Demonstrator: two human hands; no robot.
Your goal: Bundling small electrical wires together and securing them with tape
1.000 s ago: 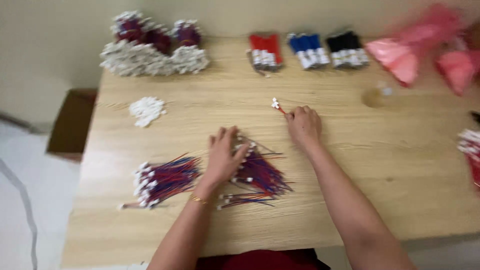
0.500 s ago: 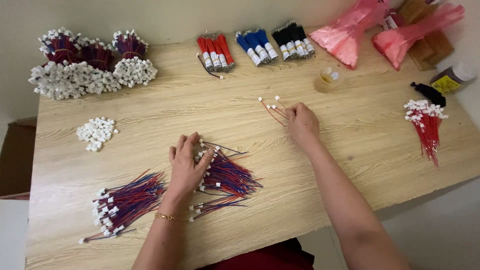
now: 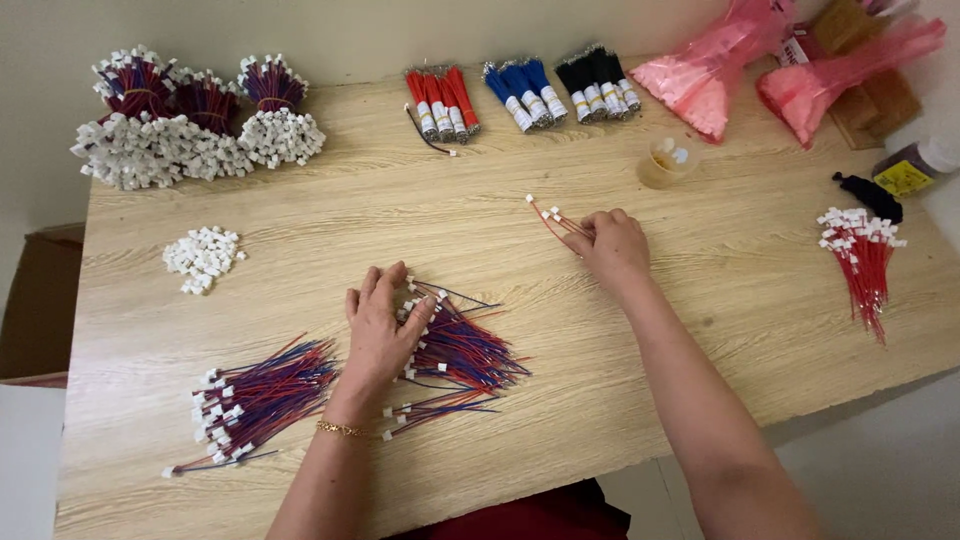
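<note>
Left hand (image 3: 378,325): lay flat, fingers spread, on a loose pile of red and blue wires (image 3: 455,352) near the table's (image 3: 700,300) front edge
Right hand (image 3: 612,240): fingers curled round a few red wires (image 3: 548,214), white plugs pointing away
Second wire pile (image 3: 255,395): left of the wrist
White plugs (image 3: 203,257): small heap, further left

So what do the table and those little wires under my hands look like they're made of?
The table looks like light wood or wood-look laminate, matte with visible grain. The wires under the left hand seem plastic-insulated, red and blue, with white, likely plastic connectors. The right hand holds a few more.
</note>
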